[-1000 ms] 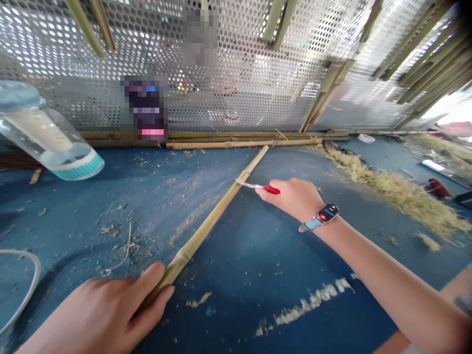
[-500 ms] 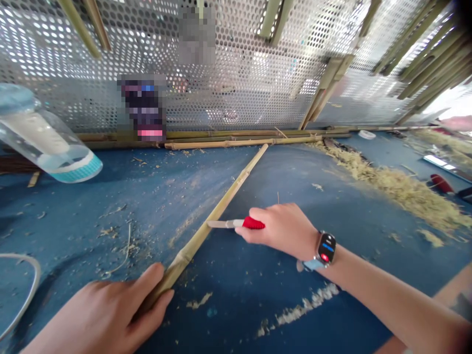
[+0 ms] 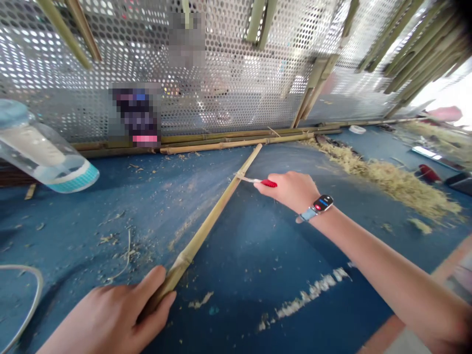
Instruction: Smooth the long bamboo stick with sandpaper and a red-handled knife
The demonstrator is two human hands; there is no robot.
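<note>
My left hand [image 3: 121, 309] is wrapped round the near end of a bamboo stick [image 3: 210, 223]. The stick slants away across the blue tabletop [image 3: 287, 275], its far tip close to the back edge. My right hand [image 3: 291, 189], with a watch [image 3: 321, 202] on its wrist, grips the red handle of a knife [image 3: 268, 182]. The knife's blade lies across the stick at a joint near the far end, where a few pale shavings show. My fingers cover part of the handle.
More bamboo poles [image 3: 221, 143] lie along the perforated metal screen [image 3: 228, 73]. A clear bottle [image 3: 47, 152] stands tilted in view at left, above a white cord [image 3: 37, 290]. Shavings [image 3: 387, 182] are heaped at right, near a phone-like flat object [image 3: 427, 152]. Another person's hand [image 3: 446, 114] shows far right.
My right hand has moved the knife away from me along the stick, from its middle to the far joint. My left hand keeps its hold. The view has shifted slightly.
</note>
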